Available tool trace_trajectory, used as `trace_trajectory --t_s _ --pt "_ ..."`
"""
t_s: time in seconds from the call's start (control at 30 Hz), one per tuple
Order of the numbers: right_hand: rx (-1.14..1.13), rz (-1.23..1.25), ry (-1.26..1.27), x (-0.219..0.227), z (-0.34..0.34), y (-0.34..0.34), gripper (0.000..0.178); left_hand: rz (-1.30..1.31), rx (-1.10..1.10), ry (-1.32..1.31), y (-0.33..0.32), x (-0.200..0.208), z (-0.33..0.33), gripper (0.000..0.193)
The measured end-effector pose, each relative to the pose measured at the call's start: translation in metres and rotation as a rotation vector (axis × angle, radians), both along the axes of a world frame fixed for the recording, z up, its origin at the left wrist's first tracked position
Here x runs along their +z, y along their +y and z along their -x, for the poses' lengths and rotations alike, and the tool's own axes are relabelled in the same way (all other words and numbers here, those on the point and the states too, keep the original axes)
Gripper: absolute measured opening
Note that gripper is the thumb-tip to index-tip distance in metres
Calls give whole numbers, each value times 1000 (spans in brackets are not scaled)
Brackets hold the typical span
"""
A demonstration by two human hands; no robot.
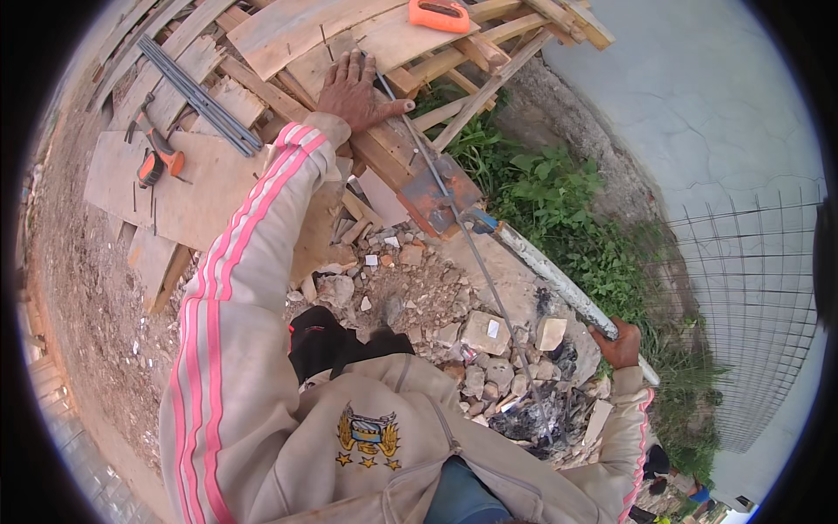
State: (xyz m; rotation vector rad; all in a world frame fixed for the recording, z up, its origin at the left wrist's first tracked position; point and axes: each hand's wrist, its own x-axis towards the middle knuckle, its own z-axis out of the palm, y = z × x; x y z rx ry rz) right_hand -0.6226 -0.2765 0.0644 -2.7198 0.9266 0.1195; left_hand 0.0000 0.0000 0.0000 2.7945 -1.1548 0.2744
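Observation:
My left hand lies flat on a thick wooden beam, fingers stretched out and the thumb reaching across a thin metal rod. The rod runs along the beam, over a rusty metal plate at its near end, and slants down above the rubble. Closed round a long pale pipe on the right is my right hand. The pipe's blue far end meets the rod beside the plate. A nail stands up from the beam.
A hammer, a tape measure and a bundle of grey rods lie on boards at the left. An orange saw handle rests at the top. Broken rubble, green plants and wire mesh lie near the pale wall.

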Motion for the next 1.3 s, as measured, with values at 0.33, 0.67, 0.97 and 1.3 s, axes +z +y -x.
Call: trace_trajectory --t_s 0.33,0.67,0.97,1.3 --pt "246 131 -15 -20 -61 -107 30 -24 1 -58 -4 -3 0 127" --pt "368 202 -25 -38 -122 -169 26 20 -17 -59 -5 -5 1 128" --pt "316 230 -13 -50 -120 -160 27 -9 -6 -70 -3 -3 5 123" --pt "143 280 -2 -45 -101 -127 23 -34 -2 -132 -6 -4 -1 123"
